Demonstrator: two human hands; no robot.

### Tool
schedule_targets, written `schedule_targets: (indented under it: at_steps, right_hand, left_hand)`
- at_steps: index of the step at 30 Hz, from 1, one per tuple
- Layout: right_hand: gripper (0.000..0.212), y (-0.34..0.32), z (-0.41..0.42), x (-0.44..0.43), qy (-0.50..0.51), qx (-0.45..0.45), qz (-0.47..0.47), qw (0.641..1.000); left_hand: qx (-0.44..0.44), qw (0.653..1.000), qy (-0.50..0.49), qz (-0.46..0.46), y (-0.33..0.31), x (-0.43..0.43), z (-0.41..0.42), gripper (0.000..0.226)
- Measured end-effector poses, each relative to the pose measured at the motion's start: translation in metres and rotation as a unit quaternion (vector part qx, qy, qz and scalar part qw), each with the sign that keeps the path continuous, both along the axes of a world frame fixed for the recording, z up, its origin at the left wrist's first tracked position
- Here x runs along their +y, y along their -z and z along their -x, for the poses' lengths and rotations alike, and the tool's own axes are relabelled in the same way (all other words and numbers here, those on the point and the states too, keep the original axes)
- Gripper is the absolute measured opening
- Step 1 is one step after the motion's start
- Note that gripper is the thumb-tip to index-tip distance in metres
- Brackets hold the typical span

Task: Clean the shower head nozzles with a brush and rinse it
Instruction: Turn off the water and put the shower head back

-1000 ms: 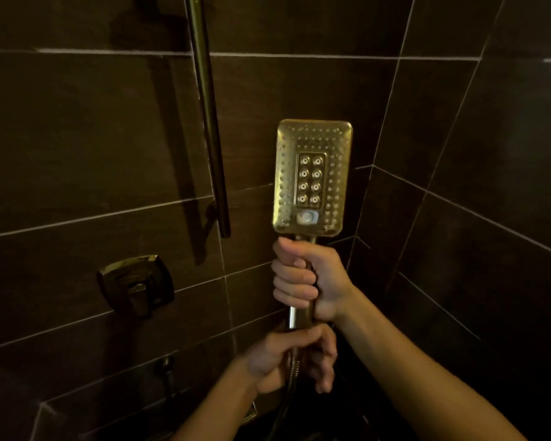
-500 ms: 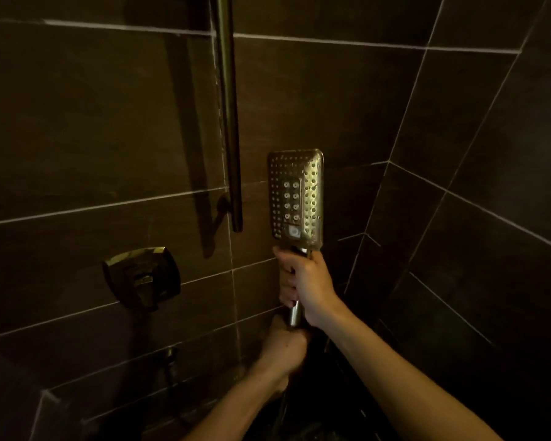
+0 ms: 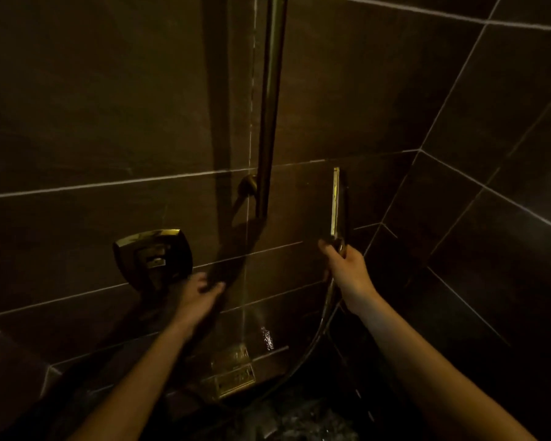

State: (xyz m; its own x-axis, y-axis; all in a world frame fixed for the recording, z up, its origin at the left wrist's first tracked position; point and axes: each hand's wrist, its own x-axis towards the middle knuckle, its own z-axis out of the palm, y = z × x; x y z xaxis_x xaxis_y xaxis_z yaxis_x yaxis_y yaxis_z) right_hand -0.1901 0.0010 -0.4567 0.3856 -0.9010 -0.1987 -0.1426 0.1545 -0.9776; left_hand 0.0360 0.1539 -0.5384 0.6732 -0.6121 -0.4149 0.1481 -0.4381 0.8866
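Note:
The gold rectangular shower head (image 3: 335,202) stands upright and edge-on, so its nozzle face is hidden from me. My right hand (image 3: 347,272) grips its handle just below the head. Its hose (image 3: 312,342) curves down and left toward the floor. My left hand (image 3: 201,289) is off the handle, fingers apart and empty, just right of the gold wall valve handle (image 3: 155,254) and not touching it. No brush is in view.
A vertical metal slide bar (image 3: 269,106) with a bracket (image 3: 248,186) runs down the dark tiled wall. A gold drain plate (image 3: 233,381) sits low at the wall base. Wet drops glint beside it. The corner of the shower lies to the right.
The shower head has turned from facing me to edge-on and moved right. My left hand let go of the handle and moved left toward the wall valve.

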Motion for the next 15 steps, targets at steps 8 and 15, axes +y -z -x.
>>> schedule_targets:
  at_steps: [8,15]
  right_hand:
    - [0.017,0.06,0.02,-0.043,0.104,0.037,-0.084,0.99]
    - [0.022,0.102,0.045,-0.049,0.146,0.085,-0.089,0.982]
  left_hand:
    - [0.011,0.984,-0.162,-0.07,0.047,0.009,-0.111,0.066]
    - [0.07,0.992,-0.082,-0.066,0.068,0.02,-0.122,0.063]
